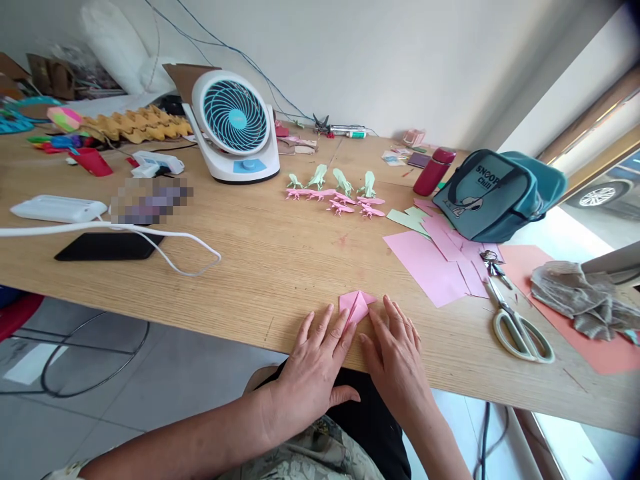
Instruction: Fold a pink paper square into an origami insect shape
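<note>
A small folded piece of pink paper (358, 305) lies at the table's near edge, with creases running to a point. My left hand (316, 367) rests flat with its fingers outstretched, the fingertips touching the paper's lower left side. On the other side, my right hand (395, 350) lies with fingers extended, its index fingertip at or close to the paper's right edge; I cannot tell whether it touches. Neither hand grasps anything. Further back stand several folded pink paper insects (341, 206) and several green paper insects (343, 181).
Pink paper sheets (431, 267), scissors (520, 330) and keys (493, 261) lie to the right. Behind them are a teal bag (493, 197) and a red flask (434, 172). A fan (237, 127) stands at back left, near a white cable (200, 241) and a black flat case (107, 247).
</note>
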